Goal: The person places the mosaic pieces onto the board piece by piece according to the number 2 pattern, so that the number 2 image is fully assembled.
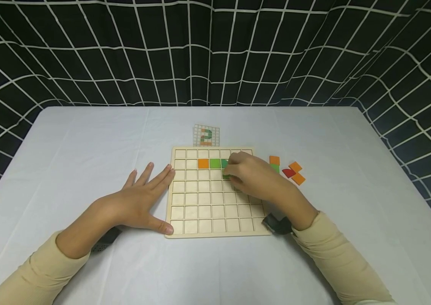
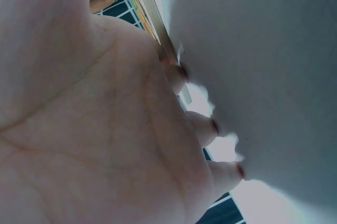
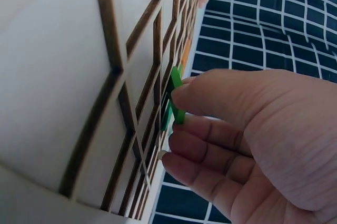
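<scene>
A wooden grid board (image 1: 204,199) lies on the table. In one of its upper rows sit an orange square tile (image 1: 203,163), a light green square tile (image 1: 215,163) and a darker green tile (image 1: 225,163), partly covered by the fingers. My right hand (image 1: 251,174) pinches a green tile (image 3: 177,95) between thumb and fingers, tilted close over the cells just below that row. My left hand (image 1: 141,201) lies spread along the board's left side, its thumb and fingertips touching the edge.
Behind the board stands a small gridded pattern card (image 1: 206,135) with a green and orange figure. Right of the board lie loose tiles: several orange ones (image 1: 298,178), a red rounded one (image 1: 288,173) and a green one (image 1: 275,168). A black grid-lined curtain (image 1: 200,51) surrounds the white table.
</scene>
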Demonstrator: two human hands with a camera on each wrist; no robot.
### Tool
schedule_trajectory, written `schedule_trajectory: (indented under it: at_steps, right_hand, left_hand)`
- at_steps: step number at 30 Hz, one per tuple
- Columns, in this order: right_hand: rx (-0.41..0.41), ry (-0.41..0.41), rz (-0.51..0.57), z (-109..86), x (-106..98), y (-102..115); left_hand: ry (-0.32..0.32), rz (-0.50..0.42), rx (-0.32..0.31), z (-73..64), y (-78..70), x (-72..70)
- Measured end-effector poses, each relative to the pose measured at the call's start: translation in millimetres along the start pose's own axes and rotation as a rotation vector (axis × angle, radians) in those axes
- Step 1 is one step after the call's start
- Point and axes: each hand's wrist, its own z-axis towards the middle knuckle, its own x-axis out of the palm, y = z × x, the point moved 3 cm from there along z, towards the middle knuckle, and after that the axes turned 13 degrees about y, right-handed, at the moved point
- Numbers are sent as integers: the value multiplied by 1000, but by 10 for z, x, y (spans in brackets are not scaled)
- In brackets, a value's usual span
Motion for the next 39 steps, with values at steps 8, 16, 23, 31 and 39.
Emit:
schedule_trajectory:
  at_steps: [8, 16, 23, 31, 39]
  right_hand:
    - [62, 18, -16, 16, 30, 71]
    - [89, 9, -63, 20, 35, 158]
    - [123, 90, -60, -8, 5, 211]
    - [253, 337, 246, -235, -278, 27]
    - [579, 360, 216, -580, -598, -273]
  left_hand:
    - [2, 2, -6, 12, 10, 8]
    - [-1, -1, 0, 14, 8, 14]
    - [-3, -3, 7, -3, 7, 5]
    - [2, -2, -3, 3, 24, 17]
    - [11, 10, -8, 22, 34, 9]
